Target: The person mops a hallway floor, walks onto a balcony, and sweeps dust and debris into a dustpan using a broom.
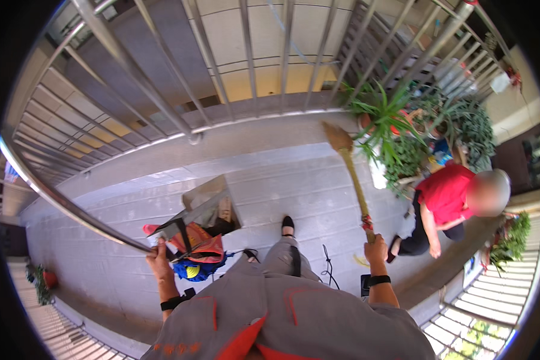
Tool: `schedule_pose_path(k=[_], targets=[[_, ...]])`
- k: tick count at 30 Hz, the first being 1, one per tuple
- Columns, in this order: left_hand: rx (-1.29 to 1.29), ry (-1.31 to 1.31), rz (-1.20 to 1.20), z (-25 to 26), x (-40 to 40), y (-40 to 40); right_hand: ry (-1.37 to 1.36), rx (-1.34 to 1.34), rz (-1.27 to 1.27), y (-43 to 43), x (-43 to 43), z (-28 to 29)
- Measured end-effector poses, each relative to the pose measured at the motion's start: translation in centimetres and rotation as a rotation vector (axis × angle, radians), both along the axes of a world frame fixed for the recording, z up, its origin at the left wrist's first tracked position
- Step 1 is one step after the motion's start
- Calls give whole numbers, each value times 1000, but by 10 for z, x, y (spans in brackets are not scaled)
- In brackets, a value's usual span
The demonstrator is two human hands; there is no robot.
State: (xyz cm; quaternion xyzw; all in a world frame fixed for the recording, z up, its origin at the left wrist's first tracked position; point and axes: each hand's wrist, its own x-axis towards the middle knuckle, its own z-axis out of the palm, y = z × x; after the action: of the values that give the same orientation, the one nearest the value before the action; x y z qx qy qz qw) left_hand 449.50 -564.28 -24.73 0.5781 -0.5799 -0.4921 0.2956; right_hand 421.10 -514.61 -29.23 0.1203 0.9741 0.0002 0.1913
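My left hand (161,262) is closed around the near end of a long shiny metal pole (78,204), which runs off to the far left. Just beyond that hand is a boxy scoop-like container (204,191) with some items inside; whether the pole joins it, I cannot tell. An orange-red bag (202,245) and a blue cloth item (202,270) with a yellow patch lie beside it. My right hand (376,248) grips the handle of a straw broom (353,173). Its bristle head points away from me, near the raised ledge by the railing.
A metal railing (249,58) runs along the ledge ahead. Potted plants (387,121) crowd the right, with a person in a red top (445,191) low beside them. A black cord (327,265) lies on the grey floor (292,180). Another potted plant (49,279) stands at left.
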Motion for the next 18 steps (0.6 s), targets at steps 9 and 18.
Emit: schedule_pose_path(k=[9,18], targets=[[30,28,-123,27,-99,-13,77,-175,-67,-90,-122,-66],[109,8,-217,2,-167,-2,-63,-16,266,-18,-144,-11]])
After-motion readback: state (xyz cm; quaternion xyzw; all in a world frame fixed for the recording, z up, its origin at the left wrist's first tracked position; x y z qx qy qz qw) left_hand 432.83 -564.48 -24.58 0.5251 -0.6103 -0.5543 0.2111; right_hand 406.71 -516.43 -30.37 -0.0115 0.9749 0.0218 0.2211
